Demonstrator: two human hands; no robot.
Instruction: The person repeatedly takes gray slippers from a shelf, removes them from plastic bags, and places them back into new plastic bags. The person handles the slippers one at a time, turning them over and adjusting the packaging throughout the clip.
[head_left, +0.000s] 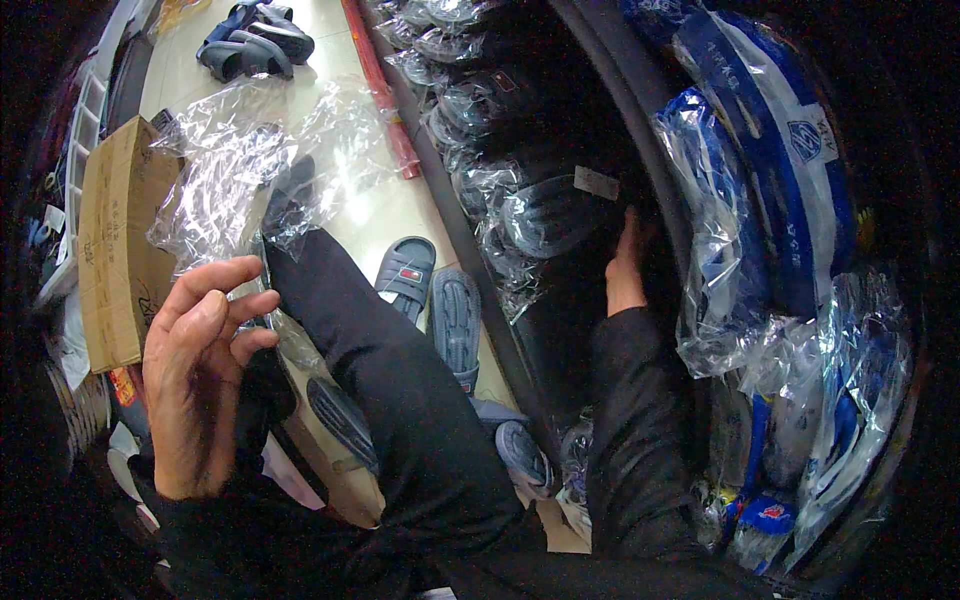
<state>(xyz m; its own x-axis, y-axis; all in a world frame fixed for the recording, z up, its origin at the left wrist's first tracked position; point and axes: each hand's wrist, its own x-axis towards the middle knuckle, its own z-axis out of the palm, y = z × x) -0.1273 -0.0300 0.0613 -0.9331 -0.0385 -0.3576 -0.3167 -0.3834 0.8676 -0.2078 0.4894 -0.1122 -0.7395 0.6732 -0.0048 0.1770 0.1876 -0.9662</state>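
Note:
My left hand (196, 382) is raised on the left, its fingers loosely curled and apart, with nothing seen between them. Beyond it, a crumpled clear plastic bag (225, 187) lies over the floor and near my foot. On the right, my right hand (628, 266) reaches into a dark shelf, seen edge-on; its fingertips fade into shadow, so a grip cannot be made out. Near it are slippers in clear plastic wrapping (544, 217) and a small pale tag (596, 183). Grey slippers, one upright (407, 274) and one sole-up (456, 322), rest on the floor beside my leg.
A cardboard box (112, 247) stands at the left by a white rack (84, 142). More dark slippers (255, 49) lie farther off on the tiles. A red strip (379, 90) runs along the shelf base. Blue-and-white plastic-wrapped packs (772, 150) fill the right side.

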